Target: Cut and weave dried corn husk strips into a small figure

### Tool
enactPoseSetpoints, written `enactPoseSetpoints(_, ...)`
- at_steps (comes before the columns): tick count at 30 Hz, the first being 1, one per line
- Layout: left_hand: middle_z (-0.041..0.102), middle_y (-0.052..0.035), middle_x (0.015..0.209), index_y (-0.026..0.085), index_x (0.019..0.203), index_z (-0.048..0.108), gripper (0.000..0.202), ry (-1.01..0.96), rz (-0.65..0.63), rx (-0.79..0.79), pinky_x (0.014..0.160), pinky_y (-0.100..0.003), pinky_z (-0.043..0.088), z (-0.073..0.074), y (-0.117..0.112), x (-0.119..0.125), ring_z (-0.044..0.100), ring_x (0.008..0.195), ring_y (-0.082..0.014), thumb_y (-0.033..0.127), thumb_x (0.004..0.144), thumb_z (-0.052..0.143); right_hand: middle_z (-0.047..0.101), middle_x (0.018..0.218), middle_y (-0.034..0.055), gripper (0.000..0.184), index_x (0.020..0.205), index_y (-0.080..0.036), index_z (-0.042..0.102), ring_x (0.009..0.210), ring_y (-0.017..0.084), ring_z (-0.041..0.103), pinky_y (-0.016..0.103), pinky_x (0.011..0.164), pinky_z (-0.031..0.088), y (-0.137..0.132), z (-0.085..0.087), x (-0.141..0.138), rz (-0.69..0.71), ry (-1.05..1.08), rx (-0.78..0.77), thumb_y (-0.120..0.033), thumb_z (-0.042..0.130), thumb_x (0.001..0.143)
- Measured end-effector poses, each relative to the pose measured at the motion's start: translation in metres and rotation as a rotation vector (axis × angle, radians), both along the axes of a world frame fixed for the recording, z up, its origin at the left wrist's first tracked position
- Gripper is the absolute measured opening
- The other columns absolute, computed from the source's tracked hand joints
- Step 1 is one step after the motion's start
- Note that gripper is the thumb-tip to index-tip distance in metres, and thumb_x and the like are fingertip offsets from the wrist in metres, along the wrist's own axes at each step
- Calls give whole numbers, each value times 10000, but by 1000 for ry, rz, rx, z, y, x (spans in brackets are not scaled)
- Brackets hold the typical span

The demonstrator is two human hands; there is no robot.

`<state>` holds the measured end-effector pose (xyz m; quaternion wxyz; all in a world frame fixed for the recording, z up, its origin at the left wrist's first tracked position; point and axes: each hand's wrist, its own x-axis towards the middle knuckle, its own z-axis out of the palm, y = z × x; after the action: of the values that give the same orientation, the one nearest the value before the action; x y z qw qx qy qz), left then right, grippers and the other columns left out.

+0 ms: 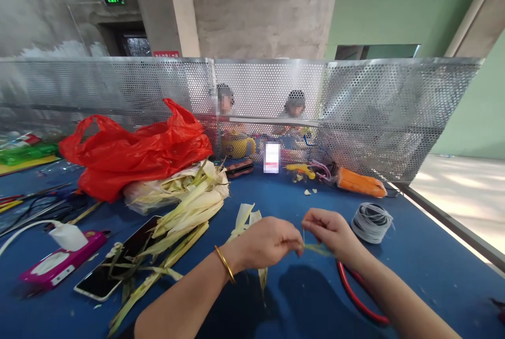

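Husk strip (317, 249) is held between my two hands, above the near middle of the desk (418, 276). I have its left end pinched in the left hand (270, 242); the right hand (325, 228), thumb against finger, pinches what looks like a fine thread (303, 236), though blur there keeps me from being sure. I judge this strip partway worked. Plenty is left: a thick husk pile (193, 199) lies to the left, apparently unworked, its near ends lying across the phone (139, 236). Paler husk (242, 218) shows just behind my left hand. To the right, a coil (372, 222) sits near the right hand, untouched.
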<state>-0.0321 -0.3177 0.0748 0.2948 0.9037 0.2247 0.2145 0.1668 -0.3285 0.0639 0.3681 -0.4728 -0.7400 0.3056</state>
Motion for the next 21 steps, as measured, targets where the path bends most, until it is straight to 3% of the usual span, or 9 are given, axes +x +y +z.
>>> enactPoseSetpoints(3, 615, -1, 696, 195, 803, 681, 262, -142, 238, -120, 605, -215, 367, 7, 4, -2, 528, 629, -127, 244, 890, 439, 391, 493, -58, 295, 677, -181, 551, 458, 97, 366, 225, 457, 292, 8, -11, -1, -20, 185, -196, -445, 533, 809)
enactPoseSetpoints(5, 586, 10, 641, 185, 789, 679, 277, -181, 422, -153, 567, -219, 342, 5, 8, -2, 498, 583, -123, 253, 883, 427, 411, 513, -48, 275, 676, -185, 551, 490, 104, 397, 224, 477, 313, 3, -16, -9, -55, 132, -94, -409, 523, 834)
enactPoseSetpoints(7, 596, 12, 630, 182, 762, 681, 286, -168, 526, -140, 581, -226, 336, 1, 12, -1, 509, 592, -126, 234, 869, 420, 478, 593, -18, 256, 678, -190, 557, 565, 118, 446, 232, 536, 355, -7, -16, -17, -68, 0, 126, -345, 502, 876)
enactPoseSetpoints(10, 638, 6, 666, 187, 748, 685, 280, -104, 522, -88, 612, -233, 335, -6, 14, 1, 544, 646, -138, 224, 850, 427, 577, 838, 48, 209, 764, -203, 594, 747, 153, 537, 263, 673, 420, -19, -11, -25, 8, -74, 384, -272, 471, 917)
enactPoseSetpoints(12, 659, 3, 702, 190, 745, 677, 267, -67, 488, -67, 610, -232, 334, -11, 14, 3, 561, 677, -142, 219, 844, 430, 600, 970, 73, 191, 805, -212, 593, 863, 176, 567, 280, 740, 445, -21, -10, -27, 91, 0, 391, -262, 459, 931)
enactPoseSetpoints(14, 666, 1, 720, 192, 729, 661, 259, -39, 471, -32, 606, -232, 333, -13, 13, 4, 570, 693, -143, 213, 847, 431, 617, 939, 63, 204, 807, -214, 567, 870, 176, 575, 280, 751, 457, -19, -11, -27, 132, 116, 304, -266, 430, 949)
enactPoseSetpoints(17, 675, -5, 744, 196, 727, 647, 278, -25, 498, 58, 644, -237, 348, -15, 12, 6, 588, 727, -146, 220, 878, 415, 568, 768, 20, 227, 786, -209, 521, 756, 152, 543, 262, 695, 443, -16, -15, -28, 89, 182, 212, -279, 398, 964)
enactPoseSetpoints(21, 685, -33, 807, 191, 774, 644, 292, 85, 553, 205, 691, -258, 376, -16, 8, 10, 614, 787, -172, 222, 909, 387, 500, 708, 1, 250, 737, -210, 445, 660, 133, 460, 248, 615, 378, -22, -12, -33, 82, -20, 314, -253, 355, 966)
